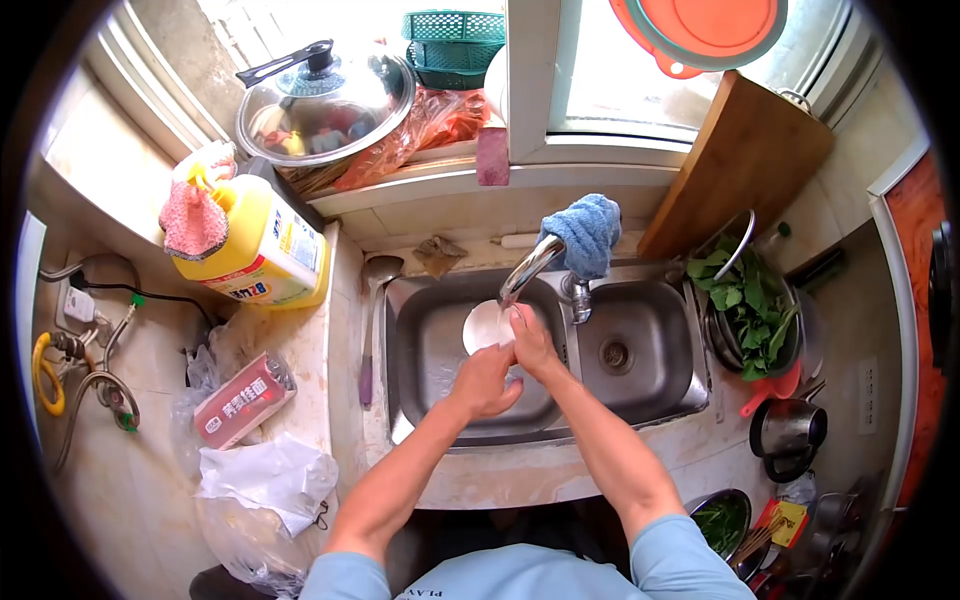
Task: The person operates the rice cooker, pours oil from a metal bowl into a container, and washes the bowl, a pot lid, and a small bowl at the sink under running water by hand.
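Observation:
Both my hands are together under the curved tap (535,267), above the left basin of the steel sink (415,400). A small white round dish (482,328), apparently a bowl, is at the hands, its right side hidden by fingers. My right hand (534,345) is closed at the dish's right edge, directly below the spout. My left hand (487,382) is closed at its lower edge, fingers pressed together toward the right hand, thumb lower down. A blue cloth (584,235) is draped over the tap's top.
A ladle (373,310) lies left of the sink, near a yellow jug (265,245) and a pink packet (245,400). To the right are leafy greens (750,310), a small pot (785,430) and a leaning cutting board (735,165). A lidded pan (325,105) sits on the sill.

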